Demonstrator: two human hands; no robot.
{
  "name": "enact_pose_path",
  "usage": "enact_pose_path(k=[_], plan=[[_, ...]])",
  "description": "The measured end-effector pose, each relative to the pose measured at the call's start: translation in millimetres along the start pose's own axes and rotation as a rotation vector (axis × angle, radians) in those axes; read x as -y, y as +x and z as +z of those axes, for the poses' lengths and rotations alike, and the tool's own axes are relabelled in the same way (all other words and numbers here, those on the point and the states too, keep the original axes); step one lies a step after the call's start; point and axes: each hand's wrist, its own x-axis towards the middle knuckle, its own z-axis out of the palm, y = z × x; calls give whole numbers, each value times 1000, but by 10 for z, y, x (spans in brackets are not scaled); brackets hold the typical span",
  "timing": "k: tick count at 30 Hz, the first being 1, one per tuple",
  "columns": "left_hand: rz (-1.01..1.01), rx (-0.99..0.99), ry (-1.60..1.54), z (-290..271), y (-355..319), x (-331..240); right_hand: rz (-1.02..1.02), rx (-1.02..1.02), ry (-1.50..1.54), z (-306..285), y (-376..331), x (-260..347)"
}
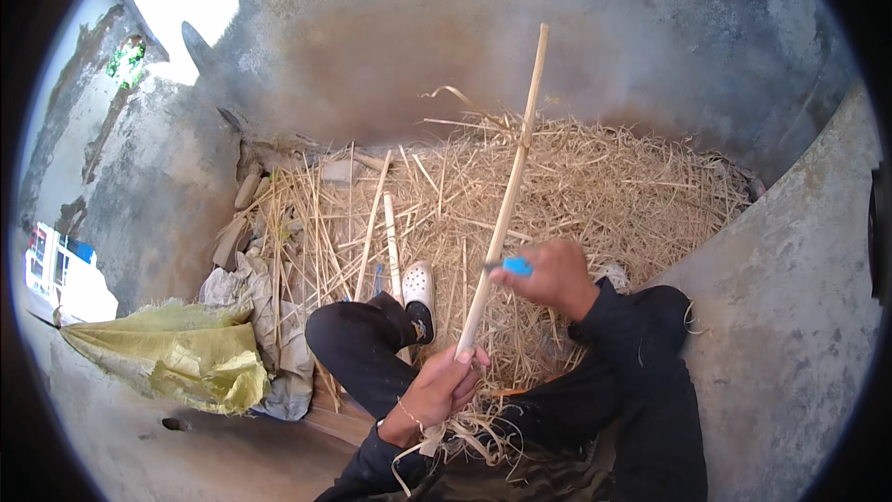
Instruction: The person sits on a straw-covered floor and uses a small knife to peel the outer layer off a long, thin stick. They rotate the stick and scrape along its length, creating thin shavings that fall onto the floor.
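Observation:
A long pale bamboo strip slants up and away from my lap, its far end near the back wall. Around its near end my left hand is closed. My right hand is closed on a small blue-handled knife, whose short dark blade lies against the strip's right side about midway. My fingers hide part of the handle. Thin curled shavings lie over my lap beside the left hand, and a curl sticks out from the upper part of the strip.
A thick heap of shavings covers the floor ahead, up to the wall. Two pale strips lean left of my foot in a white clog. A yellow-green woven sack lies at left; a concrete side rises at right.

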Motion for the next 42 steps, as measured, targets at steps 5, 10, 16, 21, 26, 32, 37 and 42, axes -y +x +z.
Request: enact_pose_path(k=[5, 10, 16, 21, 26, 32, 37, 42], plan=[[51, -61, 218, 84, -55, 45, 22, 16, -46, 43, -22, -89], [66, -94, 326, 5, -84, -21, 17, 48, -97, 142, -48, -159], [150, -158, 467, -9, -130, 89, -52, 10, 5, 157, -13, -15], [112, -153, 374, 6, -112, 39, -67, 50, 23, 199, -142, 82], [187, -188, 533, 57, -178, 117, 124, 37, -128, 159, 120, -256], [151, -186, 498, 54, -178, -1, -120, 1, -2, 188, -138, 113], [131, -196, 706, 140, -270, -57, 71, 26, -22, 152, 79, -243], [152, -209, 713, 100, -261, -40, 33, 62, -23, 181, 20, -118]])
